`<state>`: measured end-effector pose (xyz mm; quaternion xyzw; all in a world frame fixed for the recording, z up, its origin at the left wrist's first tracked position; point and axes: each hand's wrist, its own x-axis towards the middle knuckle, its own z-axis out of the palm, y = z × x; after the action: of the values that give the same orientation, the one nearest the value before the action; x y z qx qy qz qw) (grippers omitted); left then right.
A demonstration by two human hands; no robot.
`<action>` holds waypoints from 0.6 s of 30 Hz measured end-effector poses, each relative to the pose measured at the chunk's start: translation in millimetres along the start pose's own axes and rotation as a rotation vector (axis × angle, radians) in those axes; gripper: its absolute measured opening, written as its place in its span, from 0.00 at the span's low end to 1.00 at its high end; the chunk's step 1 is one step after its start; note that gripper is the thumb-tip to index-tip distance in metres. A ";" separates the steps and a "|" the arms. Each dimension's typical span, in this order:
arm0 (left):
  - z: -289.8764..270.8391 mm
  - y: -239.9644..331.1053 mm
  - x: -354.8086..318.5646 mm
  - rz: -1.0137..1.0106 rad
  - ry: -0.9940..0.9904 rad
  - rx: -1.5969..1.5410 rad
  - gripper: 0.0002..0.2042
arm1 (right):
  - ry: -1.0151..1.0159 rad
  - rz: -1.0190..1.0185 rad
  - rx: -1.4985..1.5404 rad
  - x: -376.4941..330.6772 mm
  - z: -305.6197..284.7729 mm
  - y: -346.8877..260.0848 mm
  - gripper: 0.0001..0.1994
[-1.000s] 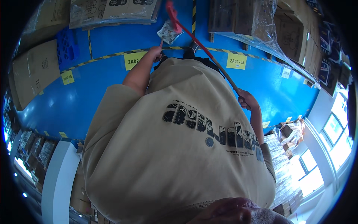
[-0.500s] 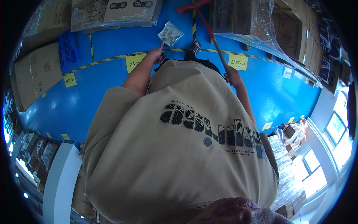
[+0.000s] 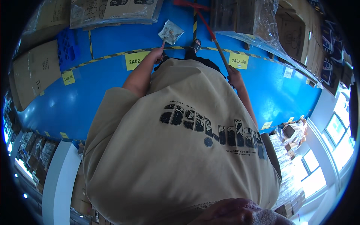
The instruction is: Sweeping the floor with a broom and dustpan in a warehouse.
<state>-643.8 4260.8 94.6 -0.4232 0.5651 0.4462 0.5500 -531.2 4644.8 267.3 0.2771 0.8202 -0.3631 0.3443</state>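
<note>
My left hand (image 3: 156, 55) is closed round the thin handle of a dustpan (image 3: 171, 32). Its pale, scuffed pan has dirt or stains on it and is held low, in front of my feet. On the right, the fingers of my right hand (image 3: 235, 78) wrap round the shaft of a long-handled broom (image 3: 221, 52). The shaft is wooden at my hand and red farther out, ending in a wide red crosspiece at the top edge. Bristles cannot be made out there. The dustpan and the broom head are apart.
Wrapped carton stacks stand ahead, left (image 3: 116, 13) and right (image 3: 243, 18). A large carton (image 3: 35, 73) and a blue plastic pallet (image 3: 67, 48) are at the left. Striped tape (image 3: 108, 55) and yellow labels (image 3: 238, 61) mark the blue floor.
The broom head has shifted slightly left. Both hands keep their holds, and the dustpan has hardly moved. Surrounding cartons and floor labels sit slightly farther left in the view.
</note>
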 end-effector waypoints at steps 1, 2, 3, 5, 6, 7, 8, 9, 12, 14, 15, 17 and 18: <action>0.1 3.5 -1.0 0.008 0.000 0.011 0.07 | 0.011 0.174 0.110 -7.9 -4.3 -8.3 0.22; 0.3 6.5 0.5 0.009 -0.003 0.010 0.07 | 0.048 0.166 0.046 -12.1 -3.4 -8.8 0.22; 0.5 7.0 6.7 0.002 0.016 0.006 0.07 | 0.047 0.167 0.043 -12.7 -0.6 -5.0 0.22; -2.5 1.9 16.5 -0.008 0.037 -0.001 0.08 | 0.041 0.037 -0.024 -9.1 5.8 0.5 0.22; -5.1 0.1 19.6 0.003 0.021 -0.021 0.08 | 0.034 0.006 -0.030 -6.7 8.0 -3.7 0.22; -7.2 -1.9 22.5 0.015 0.006 -0.042 0.08 | 0.026 -0.025 -0.035 -5.5 10.8 -7.6 0.22; -8.3 -4.2 25.2 0.015 0.007 -0.045 0.08 | 0.015 0.011 -0.038 -2.3 10.1 -12.2 0.22; -9.4 -4.9 24.2 0.026 -0.004 -0.030 0.07 | 0.011 0.028 -0.040 -1.2 10.4 -13.2 0.23; -12.2 -9.0 16.7 0.039 -0.021 0.003 0.06 | 0.028 0.027 -0.111 -1.6 9.3 -10.9 0.23; -11.6 -7.0 8.8 0.042 -0.033 0.023 0.06 | 0.064 0.024 -0.144 -1.5 10.8 -4.3 0.23; -13.4 -9.3 8.9 0.054 -0.018 -0.002 0.06 | 0.092 0.016 -0.173 -4.0 12.0 -8.4 0.24; -14.4 -14.6 9.9 0.063 -0.005 -0.029 0.06 | 0.050 0.053 -0.186 -9.5 16.0 -16.3 0.24; -13.8 -16.8 11.2 0.057 0.014 -0.037 0.06 | 0.031 0.073 -0.192 -12.5 17.8 -17.2 0.24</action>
<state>-631.3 4243.5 82.7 -0.4202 0.5722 0.4692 0.5253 -529.3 4618.2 274.9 0.2782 0.8458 -0.2659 0.3696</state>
